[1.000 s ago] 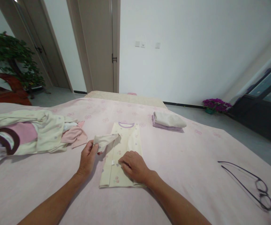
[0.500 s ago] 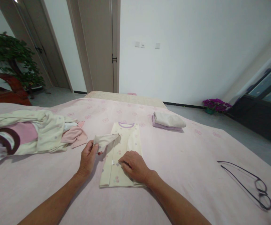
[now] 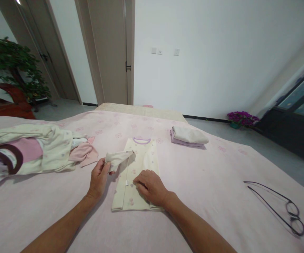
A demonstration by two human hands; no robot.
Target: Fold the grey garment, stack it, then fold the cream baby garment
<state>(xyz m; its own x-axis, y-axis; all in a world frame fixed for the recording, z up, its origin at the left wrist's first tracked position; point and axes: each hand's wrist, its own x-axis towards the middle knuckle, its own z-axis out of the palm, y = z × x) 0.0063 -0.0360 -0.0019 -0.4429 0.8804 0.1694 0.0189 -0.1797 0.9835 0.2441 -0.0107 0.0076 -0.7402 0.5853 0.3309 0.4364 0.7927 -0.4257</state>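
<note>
A cream long-sleeved baby shirt with a lilac neckline and small printed motifs lies on the bedspread, its sides folded inward. My left hand pinches one sleeve between thumb and fingers, raised slightly at the shirt's left edge. A small white tag shows beside the fold. On the shirt's lower right part rests my right hand, palm down, its fingers loosely bent against the fabric. The underside of that hand is hidden.
A heap of loose clothes lies at the left. Folded garments are stacked at the back right, and eyeglasses lie near the right edge. The pink bedspread covers the surface.
</note>
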